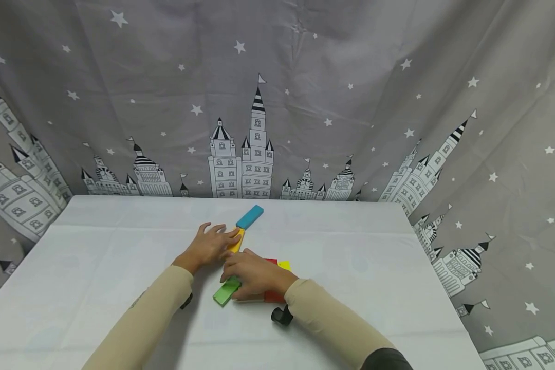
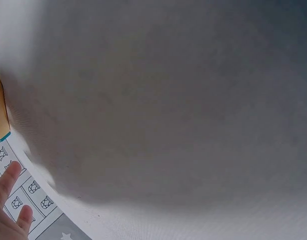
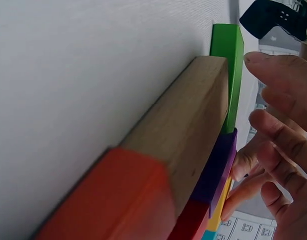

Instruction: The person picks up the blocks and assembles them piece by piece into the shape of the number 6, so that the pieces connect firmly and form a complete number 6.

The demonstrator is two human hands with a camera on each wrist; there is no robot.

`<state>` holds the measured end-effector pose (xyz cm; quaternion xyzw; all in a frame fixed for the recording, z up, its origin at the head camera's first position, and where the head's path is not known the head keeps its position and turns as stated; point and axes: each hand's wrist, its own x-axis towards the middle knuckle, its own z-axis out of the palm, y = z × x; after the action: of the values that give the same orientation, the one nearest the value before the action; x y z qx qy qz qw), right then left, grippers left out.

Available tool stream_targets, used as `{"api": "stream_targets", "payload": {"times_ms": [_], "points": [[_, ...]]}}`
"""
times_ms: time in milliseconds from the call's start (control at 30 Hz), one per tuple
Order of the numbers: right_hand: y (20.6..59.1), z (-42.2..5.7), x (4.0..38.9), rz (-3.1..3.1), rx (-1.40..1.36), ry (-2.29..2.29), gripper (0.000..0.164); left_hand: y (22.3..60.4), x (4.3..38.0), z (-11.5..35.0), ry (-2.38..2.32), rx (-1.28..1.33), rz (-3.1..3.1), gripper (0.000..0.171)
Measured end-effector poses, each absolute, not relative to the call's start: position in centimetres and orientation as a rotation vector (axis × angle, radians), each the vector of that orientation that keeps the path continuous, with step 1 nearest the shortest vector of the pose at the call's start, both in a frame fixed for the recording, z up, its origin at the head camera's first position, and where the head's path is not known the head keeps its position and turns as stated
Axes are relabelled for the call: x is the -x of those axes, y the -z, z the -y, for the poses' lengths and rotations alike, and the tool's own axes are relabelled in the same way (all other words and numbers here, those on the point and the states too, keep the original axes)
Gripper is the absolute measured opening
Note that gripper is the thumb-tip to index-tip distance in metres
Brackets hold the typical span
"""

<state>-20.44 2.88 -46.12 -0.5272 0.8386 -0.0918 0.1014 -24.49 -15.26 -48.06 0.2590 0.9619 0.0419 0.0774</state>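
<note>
My left hand (image 1: 207,246) is at an orange-yellow block (image 1: 238,241), its fingertip and thumb on the block's edges. A blue block (image 1: 250,217) lies end to end with that block, farther back. My right hand (image 1: 254,276) hovers low over the row, fingers loosely bent with nothing between them. Beneath it a green block (image 1: 226,291) sticks out at the left. In the right wrist view, a purple block (image 3: 216,162) continues from the green one, beside a bare wooden block (image 3: 178,110). In the head view the right hand hides most of these.
To the right of my right hand lie a red block (image 1: 271,261), a bright yellow block (image 1: 284,265) and an orange-red block (image 1: 274,296), partly covered. Everything lies on a white-covered table (image 1: 120,246). A grey curtain (image 1: 333,77) printed with castles hangs behind.
</note>
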Motion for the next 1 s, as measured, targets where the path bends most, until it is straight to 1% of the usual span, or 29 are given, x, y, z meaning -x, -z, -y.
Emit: {"api": "stream_targets", "payload": {"times_ms": [167, 433, 1000], "points": [[46.3, -1.9, 20.7, -2.427, 1.579, 0.217, 0.033, 48.2, 24.5, 15.3, -0.119, -0.788, -2.893, 0.05], [46.3, -1.2, 20.9, -2.376, 1.561, 0.21, 0.027, 48.2, 24.4, 15.5, -0.147, -0.813, -2.893, 0.05], [46.5, -0.2, 20.9, -2.389, 1.592, 0.166, 0.025, 48.1, 25.0, 15.7, -0.136, -0.813, -2.876, 0.052]]}}
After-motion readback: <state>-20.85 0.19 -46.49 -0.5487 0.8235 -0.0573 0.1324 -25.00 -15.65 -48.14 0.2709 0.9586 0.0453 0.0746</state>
